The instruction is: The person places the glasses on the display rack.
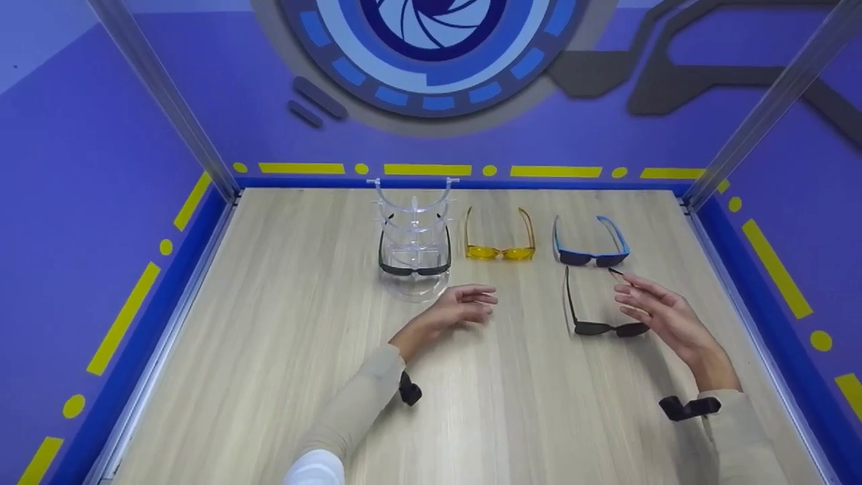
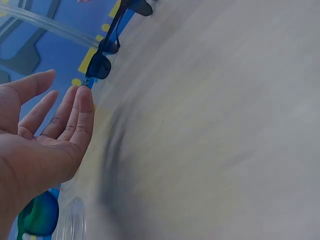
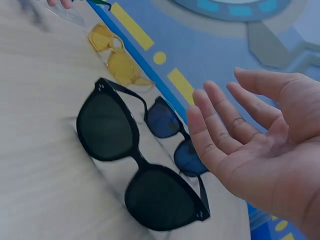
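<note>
To lift the black sunglasses (image 1: 591, 329) cleanly, I'd have the right hand (image 1: 667, 320) dip a little and pinch one arm near its hinge, or take the frame at its outer corner, so no print lands on a lens. Its fingers hang loosely spread and slightly bent, with nothing between them that I can see; whether a fingertip brushes the arm tip beside it, I cannot tell. The blue-framed pair (image 1: 574, 258) lies just beyond those fingers, so a straight upward lift seems safer than a push forward. The left hand (image 1: 448, 311) is relaxed too, its fingers extended and holding nothing; it could steady the other arm, though it should mind the clear stand (image 1: 415, 222) just behind it.

The black pair sits on the bench (image 1: 505, 417) under and just left of the right fingers, arms unfolded and pointing away from the person. Its frame is glossy black, the lenses a dark grey-green, with small pale dots at each outer corner. From the head view the fingers hide part of the right-hand arm. The yellow pair (image 1: 479, 252) lies beyond the left fingertips.
</note>
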`<control>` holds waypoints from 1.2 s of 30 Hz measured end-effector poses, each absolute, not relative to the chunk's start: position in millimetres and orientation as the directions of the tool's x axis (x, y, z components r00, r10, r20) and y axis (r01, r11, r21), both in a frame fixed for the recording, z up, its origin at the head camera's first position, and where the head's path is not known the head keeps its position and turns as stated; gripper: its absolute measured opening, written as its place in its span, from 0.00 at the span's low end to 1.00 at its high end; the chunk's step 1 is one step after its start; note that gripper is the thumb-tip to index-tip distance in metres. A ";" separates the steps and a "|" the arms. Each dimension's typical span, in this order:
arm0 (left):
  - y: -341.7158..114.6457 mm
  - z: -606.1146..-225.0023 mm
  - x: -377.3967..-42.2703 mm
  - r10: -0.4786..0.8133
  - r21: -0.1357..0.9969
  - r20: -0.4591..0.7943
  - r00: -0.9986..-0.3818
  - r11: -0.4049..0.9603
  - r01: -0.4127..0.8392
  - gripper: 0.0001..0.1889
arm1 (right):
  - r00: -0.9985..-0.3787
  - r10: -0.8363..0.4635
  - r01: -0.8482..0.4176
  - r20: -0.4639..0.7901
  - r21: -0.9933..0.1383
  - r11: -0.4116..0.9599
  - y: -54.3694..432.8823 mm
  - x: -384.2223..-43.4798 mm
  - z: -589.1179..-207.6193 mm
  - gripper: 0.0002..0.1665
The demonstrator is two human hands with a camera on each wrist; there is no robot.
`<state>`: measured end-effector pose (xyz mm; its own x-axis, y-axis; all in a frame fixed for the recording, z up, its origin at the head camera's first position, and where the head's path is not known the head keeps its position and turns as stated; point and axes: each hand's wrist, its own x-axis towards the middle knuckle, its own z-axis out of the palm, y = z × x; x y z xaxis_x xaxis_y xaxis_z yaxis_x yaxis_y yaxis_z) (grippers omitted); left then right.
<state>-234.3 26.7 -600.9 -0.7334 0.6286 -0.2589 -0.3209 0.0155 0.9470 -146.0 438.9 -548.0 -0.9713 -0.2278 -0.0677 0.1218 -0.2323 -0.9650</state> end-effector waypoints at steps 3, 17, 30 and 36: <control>41.0 -600.5 -235.2 0.651 0.952 -0.245 -0.718 0.022 -0.305 0.28 | -0.980 -0.192 0.106 -0.048 -0.947 -0.304 450.7 -143.9 -549.1 0.24; 88.8 -604.5 -234.5 0.675 0.943 -0.229 -0.702 -0.026 -0.332 0.31 | -0.996 -0.085 0.070 -0.031 -0.857 -0.511 500.4 -134.5 -571.4 0.27; 136.7 -612.3 -217.2 0.670 0.922 -0.240 -0.703 -0.070 -0.382 0.33 | -0.988 -0.089 0.155 -0.129 -0.891 -0.426 501.4 -125.1 -596.7 0.26; 147.4 -617.0 -212.1 0.666 0.920 -0.271 -0.695 -0.033 -0.391 0.35 | -0.985 -0.104 0.170 -0.140 -0.897 -0.407 496.4 -126.2 -603.9 0.27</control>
<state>-212.1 147.4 -617.0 -0.6949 0.6661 -0.2710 -0.3906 -0.0332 0.9200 -126.2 496.4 -603.9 -0.9847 -0.1040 -0.1396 0.1702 -0.4070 -0.8974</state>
